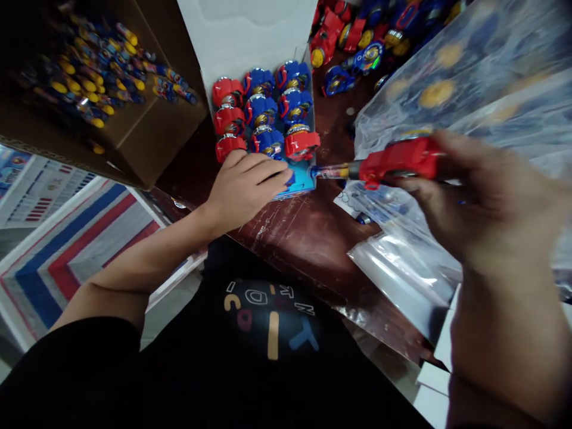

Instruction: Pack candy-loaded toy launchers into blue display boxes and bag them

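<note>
My right hand point(487, 190), blurred, is closed round a red plastic toy point(397, 162). A slim tube with a printed wrapper point(330, 171) sticks out of the toy's left end, pointing at the display box. Over the near left part of the open display box point(311, 179) lies my left hand point(250, 182), its fingers curled down. A bit of a blue toy point(290, 177) shows under those fingertips; the rest is hidden. Behind that hand, rows of red toys point(229, 119) and blue toys point(261, 110) stand in the box.
A brown carton point(152, 137) of yellow-capped tubes point(98, 71) stands at left. Loose red and blue toys point(357, 59) are heaped at the back right. A clear plastic bag point(402, 101) covers the table's right side. Striped cartons point(80, 250) stand lower left.
</note>
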`<act>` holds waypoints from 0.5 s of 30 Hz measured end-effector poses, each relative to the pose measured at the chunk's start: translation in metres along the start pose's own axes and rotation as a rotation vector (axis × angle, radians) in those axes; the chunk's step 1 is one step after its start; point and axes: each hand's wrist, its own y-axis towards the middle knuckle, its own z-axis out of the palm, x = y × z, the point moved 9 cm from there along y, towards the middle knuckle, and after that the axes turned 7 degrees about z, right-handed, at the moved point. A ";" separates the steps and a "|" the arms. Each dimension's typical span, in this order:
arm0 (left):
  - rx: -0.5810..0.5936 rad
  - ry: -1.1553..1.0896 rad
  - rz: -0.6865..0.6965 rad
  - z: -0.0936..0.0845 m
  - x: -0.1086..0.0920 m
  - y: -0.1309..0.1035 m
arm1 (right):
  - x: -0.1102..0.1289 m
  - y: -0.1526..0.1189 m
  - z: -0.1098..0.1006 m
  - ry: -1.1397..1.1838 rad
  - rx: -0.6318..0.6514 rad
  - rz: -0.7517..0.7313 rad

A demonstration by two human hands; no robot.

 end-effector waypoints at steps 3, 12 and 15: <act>-0.031 -0.026 -0.065 0.000 0.015 -0.004 | 0.017 0.014 0.023 -0.145 0.108 -0.141; -0.129 0.022 -0.069 -0.025 0.015 -0.013 | 0.057 0.037 0.071 -0.317 0.356 -0.485; -0.569 0.138 -0.035 -0.096 0.046 -0.005 | 0.059 0.049 0.090 -0.386 0.349 -0.536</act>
